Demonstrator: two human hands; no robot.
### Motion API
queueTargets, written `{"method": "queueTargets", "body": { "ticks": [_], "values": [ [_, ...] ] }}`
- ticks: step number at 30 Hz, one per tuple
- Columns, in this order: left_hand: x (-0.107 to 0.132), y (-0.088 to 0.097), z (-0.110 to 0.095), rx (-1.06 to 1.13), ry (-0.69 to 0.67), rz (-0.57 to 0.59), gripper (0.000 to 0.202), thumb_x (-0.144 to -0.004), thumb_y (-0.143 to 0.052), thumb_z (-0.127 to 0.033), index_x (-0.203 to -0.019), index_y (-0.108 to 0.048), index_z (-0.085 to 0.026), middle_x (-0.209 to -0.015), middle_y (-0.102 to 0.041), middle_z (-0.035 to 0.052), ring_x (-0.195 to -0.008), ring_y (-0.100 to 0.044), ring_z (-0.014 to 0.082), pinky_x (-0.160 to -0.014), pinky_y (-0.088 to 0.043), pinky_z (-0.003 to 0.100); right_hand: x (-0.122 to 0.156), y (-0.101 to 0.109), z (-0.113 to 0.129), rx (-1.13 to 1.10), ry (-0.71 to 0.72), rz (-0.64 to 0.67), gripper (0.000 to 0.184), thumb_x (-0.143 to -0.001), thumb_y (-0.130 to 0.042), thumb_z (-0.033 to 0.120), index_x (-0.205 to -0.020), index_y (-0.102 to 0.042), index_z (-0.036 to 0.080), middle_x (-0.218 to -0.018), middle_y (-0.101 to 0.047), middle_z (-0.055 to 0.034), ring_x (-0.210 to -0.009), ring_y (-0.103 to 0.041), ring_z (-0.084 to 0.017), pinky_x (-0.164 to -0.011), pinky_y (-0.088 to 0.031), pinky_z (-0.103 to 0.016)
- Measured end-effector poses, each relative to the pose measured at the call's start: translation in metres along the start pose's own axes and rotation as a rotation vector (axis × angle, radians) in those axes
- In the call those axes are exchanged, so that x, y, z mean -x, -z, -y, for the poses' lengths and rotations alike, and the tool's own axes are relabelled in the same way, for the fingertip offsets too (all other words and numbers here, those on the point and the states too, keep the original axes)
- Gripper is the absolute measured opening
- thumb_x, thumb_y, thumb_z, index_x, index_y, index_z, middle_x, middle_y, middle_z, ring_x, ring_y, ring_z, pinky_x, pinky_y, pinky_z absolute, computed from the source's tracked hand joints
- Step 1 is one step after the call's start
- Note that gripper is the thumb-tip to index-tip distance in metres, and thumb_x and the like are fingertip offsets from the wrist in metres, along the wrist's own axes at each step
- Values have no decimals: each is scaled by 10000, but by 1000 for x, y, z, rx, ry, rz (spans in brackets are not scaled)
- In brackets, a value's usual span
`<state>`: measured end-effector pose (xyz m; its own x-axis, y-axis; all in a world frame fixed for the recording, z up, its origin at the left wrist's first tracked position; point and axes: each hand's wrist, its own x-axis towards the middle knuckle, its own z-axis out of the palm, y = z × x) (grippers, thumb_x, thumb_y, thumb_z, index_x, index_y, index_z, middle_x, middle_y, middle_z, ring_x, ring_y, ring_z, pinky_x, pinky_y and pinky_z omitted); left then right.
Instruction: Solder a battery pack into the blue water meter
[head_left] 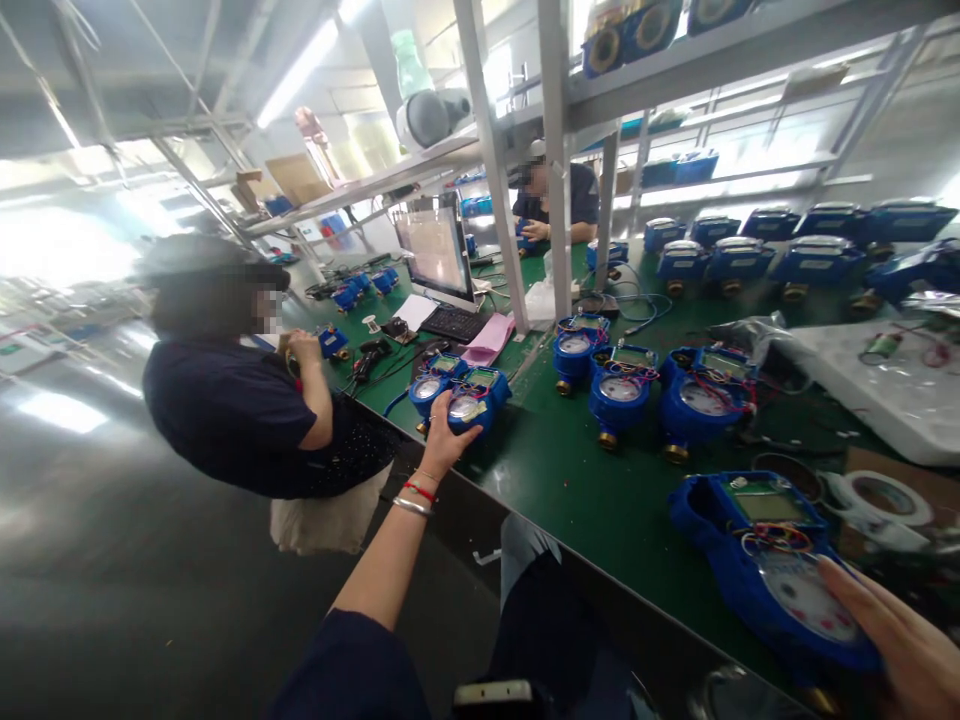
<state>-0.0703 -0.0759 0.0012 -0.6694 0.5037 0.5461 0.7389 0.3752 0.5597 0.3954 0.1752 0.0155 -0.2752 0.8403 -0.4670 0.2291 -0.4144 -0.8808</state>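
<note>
Left hand [446, 440] grasps blue meter [487, 402] on green table [592, 510], left; right hand [904, 625] touches near meter [795, 590], right, grip hard to tell at frame edge. Best hold casings [705, 528], keeping fingers [855, 595] off exposed wires [780, 540].

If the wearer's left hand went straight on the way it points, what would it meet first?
The left hand would first meet the blue meter it touches; beyond that, probably the pink paper, though depth is unclear.

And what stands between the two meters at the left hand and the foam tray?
Three blue meters, then crumpled plastic near the foam tray; the head view shows this.
</note>
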Motion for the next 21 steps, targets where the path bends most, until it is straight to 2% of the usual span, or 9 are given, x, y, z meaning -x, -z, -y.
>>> {"method": "queueTargets", "body": {
  "ticks": [2,5,10,13,16,18,21],
  "values": [
    [1,1,-3,-21,-4,-16,876,-757,-739,-472,-1455,-295,-182,-1475,-377,169,-1415,-348,314,-1190,-264,504,11,-8,15,-63,-74,-27,495,-621,-753,517,-1058,-678,296,-1102,-706,-116,-920,-705,-273,-662,-603,-273],
    [5,1,-8,-59,-17,-43,871,-776,-723,-474,-1465,-284,-171,-1477,-377,176,-1432,-317,313,-1197,-246,511,17,-15,27,-146,-122,-33,518,-595,-769,480,-1056,-683,260,-1103,-707,-128,-919,-706,-290,-702,-611,-296],
    [13,-1,-21,-119,-15,-104,847,-805,-701,-449,-1472,-275,-149,-1494,-348,201,-1448,-287,315,-1195,-255,510,11,-11,20,-175,-105,0,493,-633,-788,442,-1083,-688,265,-1140,-703,-92,-923,-709,-227,-673,-574,-183],
    [24,2,-35,-136,-3,-165,852,-832,-674,-425,-1491,-229,-122,-1533,-260,233,-1473,-221,325,-1203,-226,523,7,-8,14,-194,-86,20,486,-670,-793,441,-1111,-680,271,-1155,-700,-68,-947,-704,-205,-693,-564,-154],
    [48,2,-56,-140,10,-257,852,-857,-643,-372,-1519,-161,-137,-1579,-137,231,-1502,-113,327,-1214,-180,543,7,-7,14,-226,-76,50,516,-709,-789,431,-1178,-655,262,-1154,-702,-56,-969,-700,-195,-731,-565,-155],
    [71,-3,-73,-141,-8,-304,837,-859,-633,-328,-1531,-156,-186,-1596,-129,200,-1505,-117,321,-1215,-188,544,9,-9,17,-260,-67,65,537,-725,-783,394,-1218,-636,237,-1136,-709,-59,-968,-701,-190,-754,-567,-165],
    [106,-20,-96,-109,-124,-213,814,-850,-631,-267,-1530,-187,-210,-1577,-224,186,-1490,-184,333,-1201,-218,572,15,-17,18,-292,-22,100,604,-722,-784,381,-1270,-604,200,-1107,-717,-69,-969,-702,-199,-789,-580,-207]
  ]
}}
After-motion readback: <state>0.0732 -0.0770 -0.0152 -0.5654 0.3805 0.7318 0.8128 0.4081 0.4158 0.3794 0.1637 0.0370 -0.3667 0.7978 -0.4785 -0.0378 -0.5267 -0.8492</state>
